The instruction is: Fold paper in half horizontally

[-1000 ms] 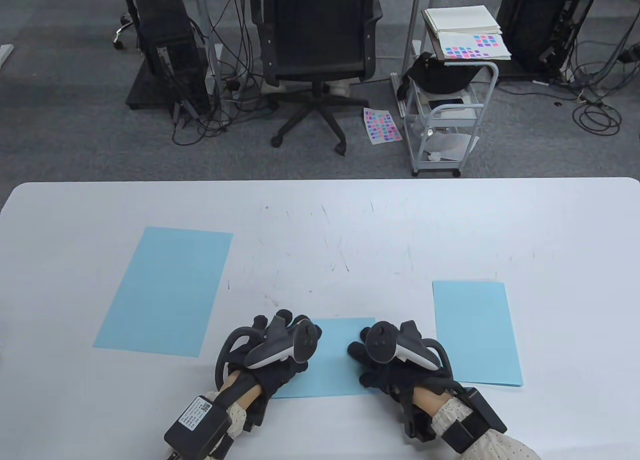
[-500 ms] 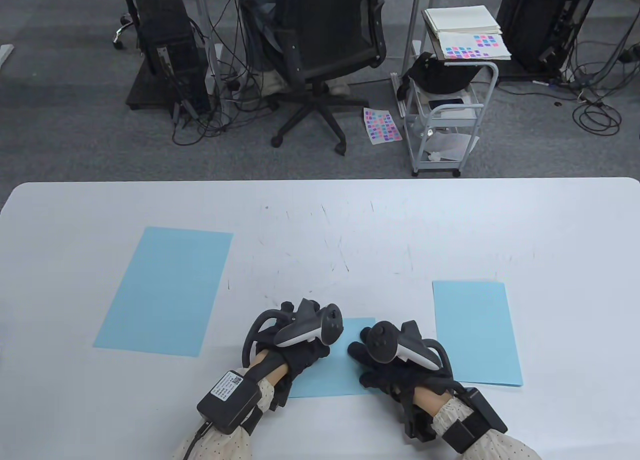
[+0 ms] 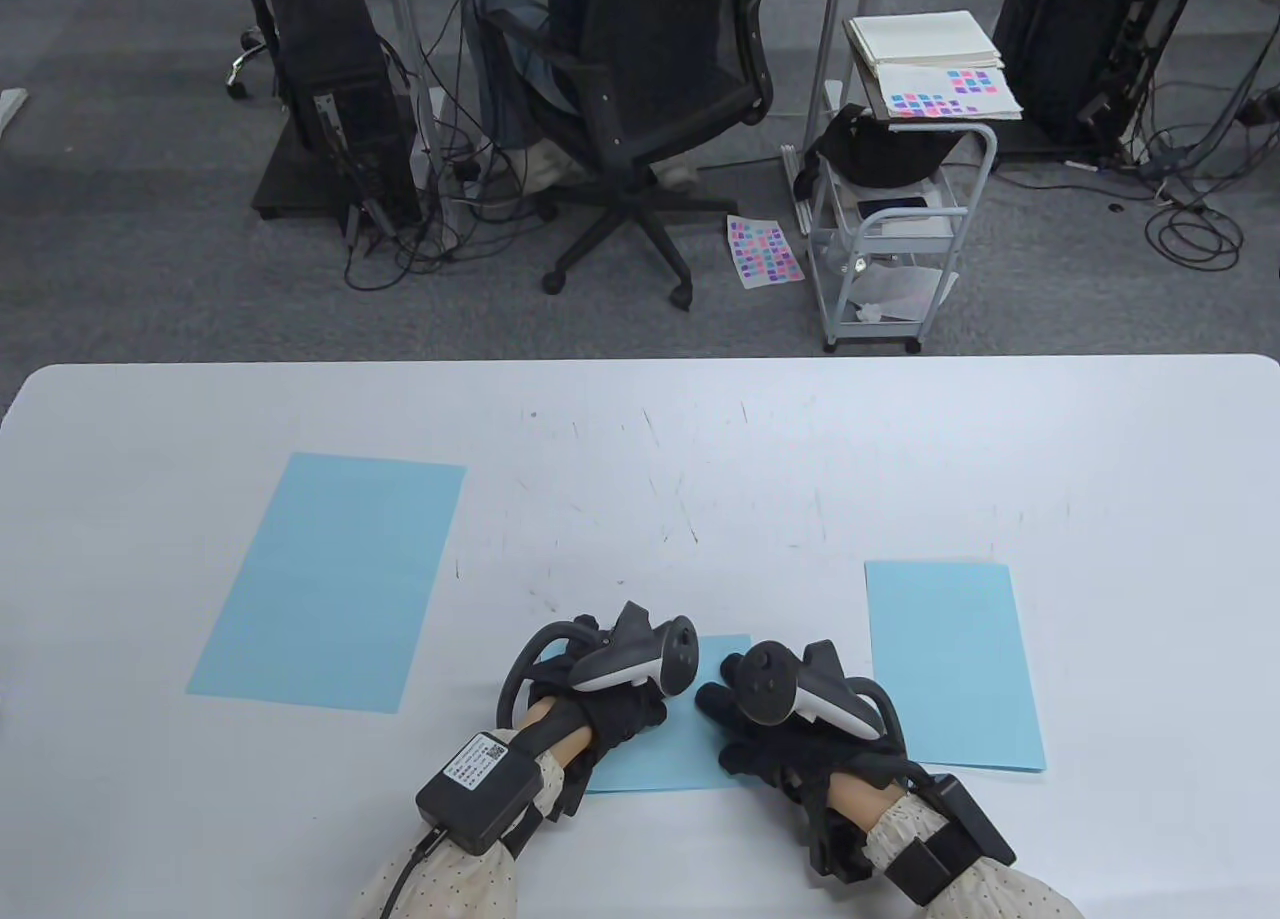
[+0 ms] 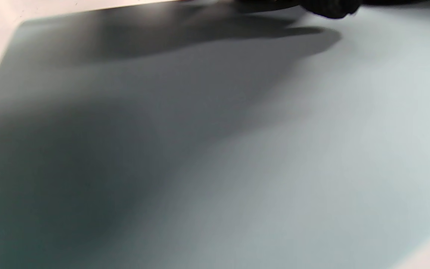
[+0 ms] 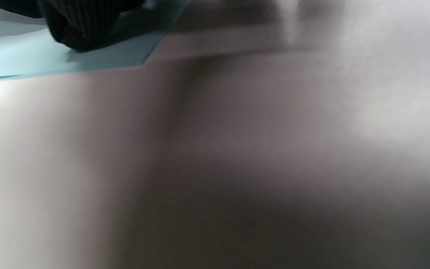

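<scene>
A small folded light-blue paper (image 3: 690, 749) lies on the white table (image 3: 640, 439) near the front edge, between my hands. My left hand (image 3: 615, 704) rests on its left part, with the fingers hidden under the tracker. My right hand (image 3: 760, 729) rests on its right part, fingers spread flat. In the left wrist view the paper (image 4: 237, 149) fills the frame and a gloved fingertip (image 4: 330, 9) touches it at the top. In the right wrist view a gloved finger (image 5: 80, 22) presses on the paper's corner (image 5: 32, 56).
A flat blue sheet (image 3: 330, 579) lies at the left of the table. A narrower blue sheet (image 3: 950, 664) lies just right of my right hand. Beyond the table's far edge stand an office chair (image 3: 640, 109) and a white cart (image 3: 900, 209).
My left hand has slid to the right across the folded paper, towards my right hand. The right hand has not moved. The chair behind the table has turned.
</scene>
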`<act>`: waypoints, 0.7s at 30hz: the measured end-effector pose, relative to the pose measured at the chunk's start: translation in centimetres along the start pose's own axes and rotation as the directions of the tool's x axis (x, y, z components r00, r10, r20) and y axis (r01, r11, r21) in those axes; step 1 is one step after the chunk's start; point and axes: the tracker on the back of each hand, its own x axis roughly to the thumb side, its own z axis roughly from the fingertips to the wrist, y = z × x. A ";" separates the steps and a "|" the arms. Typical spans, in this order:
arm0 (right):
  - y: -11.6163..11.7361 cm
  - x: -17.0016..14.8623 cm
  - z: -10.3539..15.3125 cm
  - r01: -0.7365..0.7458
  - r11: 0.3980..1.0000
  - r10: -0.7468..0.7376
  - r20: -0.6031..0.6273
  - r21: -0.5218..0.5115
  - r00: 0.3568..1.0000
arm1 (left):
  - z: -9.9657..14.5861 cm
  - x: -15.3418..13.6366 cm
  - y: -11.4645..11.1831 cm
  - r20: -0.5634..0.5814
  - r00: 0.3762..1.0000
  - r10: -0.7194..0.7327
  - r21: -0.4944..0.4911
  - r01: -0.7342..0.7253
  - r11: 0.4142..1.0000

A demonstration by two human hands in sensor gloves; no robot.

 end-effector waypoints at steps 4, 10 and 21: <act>0.0 0.0 0.0 0.003 1.000 -0.003 -0.001 0.000 1.000 | 0.2 -0.4 -0.2 -0.011 1.000 -0.006 -0.001 0.006 1.000; 0.0 -0.1 0.0 0.003 1.000 -0.003 -0.002 0.000 1.000 | 0.5 -1.5 -0.7 -0.024 1.000 -0.001 0.003 0.001 1.000; 0.1 -0.1 0.1 0.006 1.000 -0.006 -0.004 0.000 1.000 | 1.1 -3.7 -1.7 -0.059 0.997 0.053 -0.016 -0.054 0.998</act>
